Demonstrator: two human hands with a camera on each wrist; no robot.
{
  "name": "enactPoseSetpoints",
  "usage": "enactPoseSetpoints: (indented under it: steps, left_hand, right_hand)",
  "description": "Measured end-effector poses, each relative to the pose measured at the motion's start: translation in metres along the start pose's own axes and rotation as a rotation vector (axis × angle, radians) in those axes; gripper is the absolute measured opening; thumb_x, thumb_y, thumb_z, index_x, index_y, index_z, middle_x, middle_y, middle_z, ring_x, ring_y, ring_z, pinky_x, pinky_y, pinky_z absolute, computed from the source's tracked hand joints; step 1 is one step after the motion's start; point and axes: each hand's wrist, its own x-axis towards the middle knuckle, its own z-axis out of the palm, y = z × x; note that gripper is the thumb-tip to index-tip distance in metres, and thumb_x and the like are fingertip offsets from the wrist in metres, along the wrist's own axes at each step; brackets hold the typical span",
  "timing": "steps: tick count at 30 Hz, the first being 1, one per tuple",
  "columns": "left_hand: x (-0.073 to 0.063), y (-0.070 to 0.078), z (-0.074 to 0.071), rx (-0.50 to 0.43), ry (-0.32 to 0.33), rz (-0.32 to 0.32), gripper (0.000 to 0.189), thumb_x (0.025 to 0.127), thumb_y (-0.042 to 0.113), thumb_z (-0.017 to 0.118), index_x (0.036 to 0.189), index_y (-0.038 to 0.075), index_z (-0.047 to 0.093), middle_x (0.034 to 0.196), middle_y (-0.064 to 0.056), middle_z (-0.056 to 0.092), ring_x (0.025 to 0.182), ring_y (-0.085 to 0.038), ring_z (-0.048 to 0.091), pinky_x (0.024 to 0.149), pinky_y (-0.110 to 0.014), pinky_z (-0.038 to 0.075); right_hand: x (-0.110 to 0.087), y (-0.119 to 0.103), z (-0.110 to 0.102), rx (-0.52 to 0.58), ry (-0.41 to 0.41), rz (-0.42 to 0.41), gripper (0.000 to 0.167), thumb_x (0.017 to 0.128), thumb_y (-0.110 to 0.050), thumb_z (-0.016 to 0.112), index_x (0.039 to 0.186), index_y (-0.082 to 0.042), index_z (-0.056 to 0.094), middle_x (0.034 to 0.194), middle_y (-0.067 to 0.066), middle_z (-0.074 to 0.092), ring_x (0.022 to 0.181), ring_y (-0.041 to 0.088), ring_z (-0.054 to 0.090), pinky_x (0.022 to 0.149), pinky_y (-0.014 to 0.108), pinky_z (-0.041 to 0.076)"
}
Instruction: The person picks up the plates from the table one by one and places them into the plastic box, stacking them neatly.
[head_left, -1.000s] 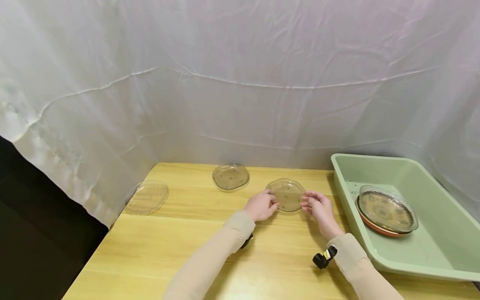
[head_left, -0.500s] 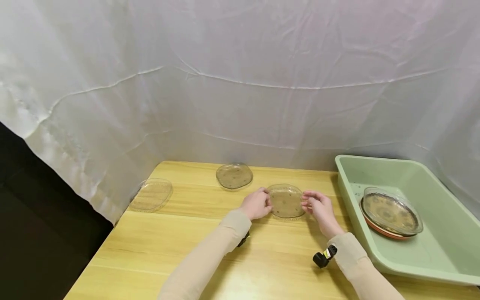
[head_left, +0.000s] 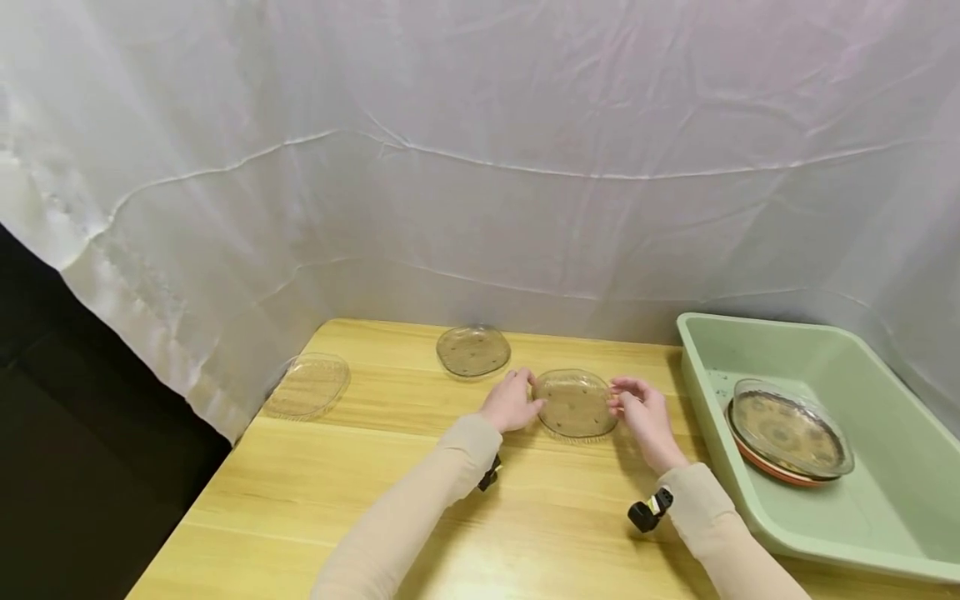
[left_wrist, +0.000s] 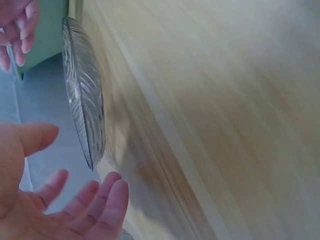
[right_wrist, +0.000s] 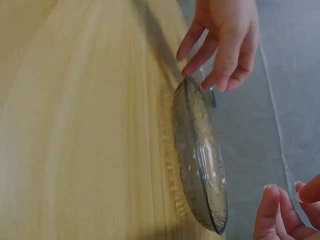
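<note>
A clear glass plate point(head_left: 574, 403) with a ribbed underside lies on the wooden table between both hands. My left hand point(head_left: 512, 401) is at the plate's left edge; in the left wrist view its thumb and fingers are spread apart, with a gap to the glass. On the opposite side, my right hand point(head_left: 641, 419) is near the right edge. Its fingers bend loosely and the thumb comes near them, with nothing between them; the right wrist view shows this hand point(right_wrist: 287, 217) apart from the plate.
Another glass plate point(head_left: 473, 351) lies at the table's back edge, and a clearer one point(head_left: 309, 386) at the left edge. A green tub point(head_left: 881, 533) on the right holds stacked plates point(head_left: 789, 431), a glass one on top. A pale curtain point(head_left: 480, 225) hangs behind the table.
My left fingers have come off the plate's left edge. The plate shows slightly nearer and flat on the table. The right hand has barely moved; the head view has shifted a little left.
</note>
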Motion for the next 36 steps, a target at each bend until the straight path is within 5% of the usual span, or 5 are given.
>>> enactPoseSetpoints:
  steps: [6,11,17,27,36]
  left_hand:
    - [0.003,0.005,0.004,-0.074,-0.014,-0.124,0.066,0.098,0.037,0.064,0.144,-0.004,0.041,0.128,-0.021,0.063,0.117,-0.033,0.064,0.104,-0.043,0.053]
    - [0.010,0.008,0.004,-0.119,-0.092,-0.218,0.083,0.099,0.040,0.062,0.154,-0.009,0.025,0.105,-0.019,0.071,0.080,-0.024,0.067,0.079,-0.035,0.059]
    - [0.017,0.009,0.009,-0.105,-0.121,-0.260,0.039,0.098,0.037,0.064,0.107,0.000,0.064,0.062,-0.003,0.054,0.047,-0.013,0.047,0.042,-0.025,0.040]
    - [0.019,0.007,0.020,-0.113,-0.066,-0.258,0.032,0.097,0.024,0.065,0.069,0.009,0.060,0.056,-0.004,0.060,0.044,-0.015,0.058,0.041,-0.023,0.045]
    - [0.023,0.001,0.017,-0.090,-0.041,-0.262,0.041,0.096,0.024,0.067,0.059,0.012,0.053,0.051,-0.003,0.059,0.038,-0.011,0.053,0.038,-0.021,0.044]
  right_hand:
    - [0.000,0.003,-0.001,-0.173,0.070,-0.079,0.040,0.094,0.003,0.040,0.131,0.010,0.053,0.122,0.027,0.059,0.076,-0.005,0.059,0.075,0.018,0.059]
    - [0.003,0.003,-0.002,-0.233,0.090,-0.088,0.041,0.094,0.002,0.040,0.133,0.008,0.053,0.127,0.029,0.058,0.083,0.004,0.062,0.074,0.015,0.057]
    - [0.005,0.007,-0.004,-0.280,0.092,-0.091,0.043,0.093,0.001,0.041,0.134,0.006,0.052,0.127,0.030,0.060,0.092,0.021,0.065,0.071,0.011,0.051]
    - [0.003,0.015,-0.007,-0.296,0.084,-0.073,0.040,0.094,0.002,0.043,0.133,0.007,0.052,0.126,0.032,0.060,0.089,0.015,0.064,0.069,0.012,0.051]
    - [0.006,0.018,-0.002,-0.243,0.062,-0.042,0.038,0.098,0.000,0.043,0.134,0.007,0.051,0.124,0.031,0.058,0.086,0.012,0.062,0.071,0.018,0.055]
